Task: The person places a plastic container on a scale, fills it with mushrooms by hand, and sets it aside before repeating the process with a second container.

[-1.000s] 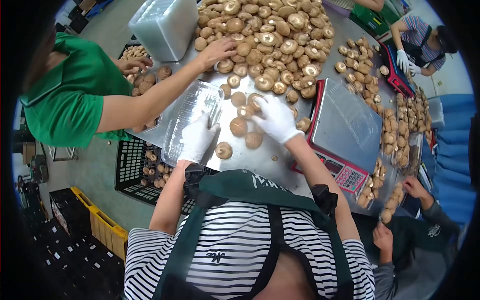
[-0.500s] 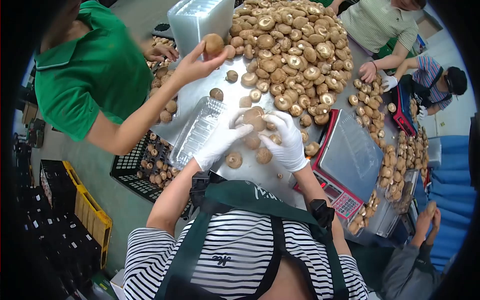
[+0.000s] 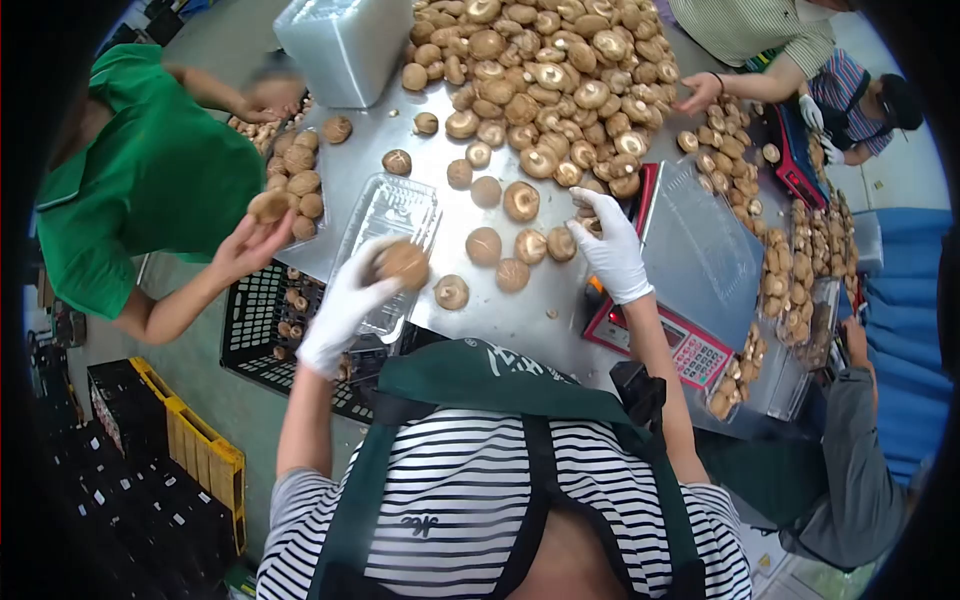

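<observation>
My gloved left hand (image 3: 345,310) grips a brown shiitake mushroom (image 3: 404,265) by its side, above the clear plastic tray (image 3: 385,215). Part of the tray is hidden by that hand and the mushroom. To the right, my gloved right hand (image 3: 615,255) has its thumb and fingers around another shiitake mushroom (image 3: 590,222) at the lower edge of the pile, mostly covered by the glove. Between my hands, several loose shiitake mushrooms (image 3: 484,246) lie on the metal table (image 3: 455,325), some cap up and some with stems showing.
A large mushroom pile (image 3: 550,75) covers the back of the table. Stacked clear trays (image 3: 345,50) stand at back left. A red scale (image 3: 690,250) sits right of my right hand. At left, a person in green (image 3: 150,180) holds a mushroom near a filled tray.
My hands have moved apart: the left went left with a mushroom over the tray, the right to the pile's edge. The green-sleeved person's hand has lowered toward the filled tray.
</observation>
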`<state>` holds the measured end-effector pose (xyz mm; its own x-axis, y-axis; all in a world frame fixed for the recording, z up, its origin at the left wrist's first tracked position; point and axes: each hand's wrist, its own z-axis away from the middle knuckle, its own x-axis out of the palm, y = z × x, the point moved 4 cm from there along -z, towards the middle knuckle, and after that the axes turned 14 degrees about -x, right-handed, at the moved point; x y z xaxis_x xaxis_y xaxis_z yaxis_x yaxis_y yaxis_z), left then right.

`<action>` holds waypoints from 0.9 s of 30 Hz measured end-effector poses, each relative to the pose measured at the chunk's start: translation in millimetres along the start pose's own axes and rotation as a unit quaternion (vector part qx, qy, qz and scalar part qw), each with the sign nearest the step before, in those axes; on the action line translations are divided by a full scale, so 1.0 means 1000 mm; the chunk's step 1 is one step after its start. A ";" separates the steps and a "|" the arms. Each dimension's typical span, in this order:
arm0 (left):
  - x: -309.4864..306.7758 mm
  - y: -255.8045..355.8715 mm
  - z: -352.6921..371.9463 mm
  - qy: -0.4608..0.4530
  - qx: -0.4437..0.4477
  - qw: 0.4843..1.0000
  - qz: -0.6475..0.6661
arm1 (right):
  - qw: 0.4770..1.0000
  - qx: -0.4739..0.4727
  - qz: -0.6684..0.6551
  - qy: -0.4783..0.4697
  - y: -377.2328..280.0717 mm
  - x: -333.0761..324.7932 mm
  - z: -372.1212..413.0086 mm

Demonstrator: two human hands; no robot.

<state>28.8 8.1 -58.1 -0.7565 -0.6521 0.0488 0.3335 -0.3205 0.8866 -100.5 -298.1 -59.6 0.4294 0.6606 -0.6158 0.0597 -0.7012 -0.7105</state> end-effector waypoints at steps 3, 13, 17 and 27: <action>-0.045 -0.032 0.052 -0.033 -0.142 0.988 -0.058 | 0.992 -0.020 0.095 -0.077 0.000 0.001 0.009; -0.082 -0.063 0.076 0.280 -0.111 0.852 -0.428 | 0.913 -0.087 0.333 -0.218 0.023 0.079 0.021; -0.006 -0.021 0.015 0.243 0.126 0.884 -0.380 | 0.912 -0.107 0.347 -0.191 0.027 0.080 0.026; 0.103 -0.030 -0.099 0.053 0.226 0.794 -0.562 | 0.921 -0.073 0.355 -0.146 0.029 0.085 0.036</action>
<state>-3.5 -117.8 -125.0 -0.3738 -0.1906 -0.9077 -0.7721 -0.4784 0.4184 -94.4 -252.2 -144.4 0.1487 0.0513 -0.9876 -0.0129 -0.9985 -0.0538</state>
